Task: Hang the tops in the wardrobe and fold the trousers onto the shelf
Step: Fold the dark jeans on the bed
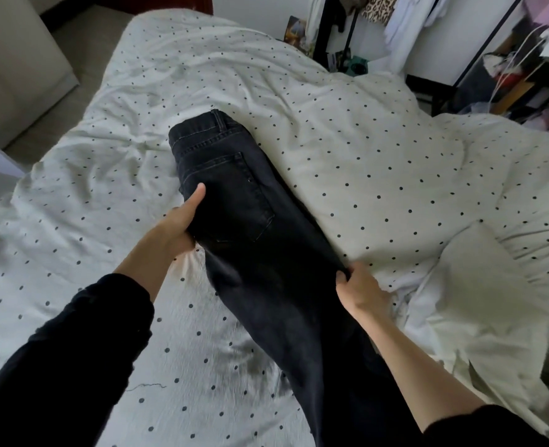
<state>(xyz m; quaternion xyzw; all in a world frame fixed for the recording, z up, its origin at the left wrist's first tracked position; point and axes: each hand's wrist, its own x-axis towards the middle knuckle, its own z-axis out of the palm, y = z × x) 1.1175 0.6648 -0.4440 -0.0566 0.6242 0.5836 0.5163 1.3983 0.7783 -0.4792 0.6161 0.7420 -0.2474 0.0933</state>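
Note:
A pair of black jeans (250,227) lies lengthwise on the bed, folded leg over leg, back pocket up, waistband at the far end. My left hand (179,224) grips the left edge near the pocket, thumb on top and fingers underneath. At the right edge, about thigh height, my right hand (358,285) pinches the fabric. The legs run down toward me and out of view at the bottom. Tops hang in the open wardrobe (405,30) at the back right.
The bed carries a white duvet with black dots (347,130), and a plain white pillow (479,301) lies rumpled at the right. A cluttered shelf unit (524,79) with cables and boxes stands at the far right. A pale cabinet (18,59) is at the far left.

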